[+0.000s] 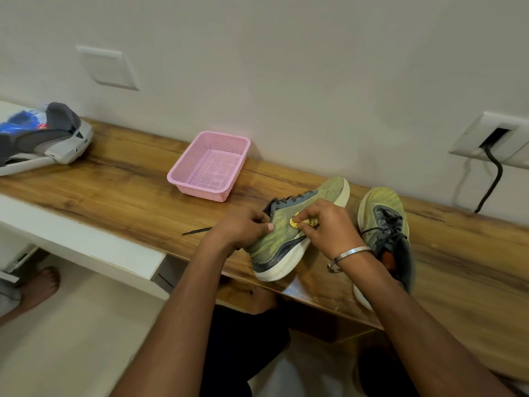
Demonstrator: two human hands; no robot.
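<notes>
Basket (200,191) left of shoe (274,242), on table (114,181)

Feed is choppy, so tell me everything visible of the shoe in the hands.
The shoe is a yellow-green knit trainer with dark grey lace panel, dark laces and an off-white sole. It lies tipped on its side on the wooden counter, toe toward the wall. The left hand grips its collar; the right hand pinches a small yellow wad against its side.
</notes>
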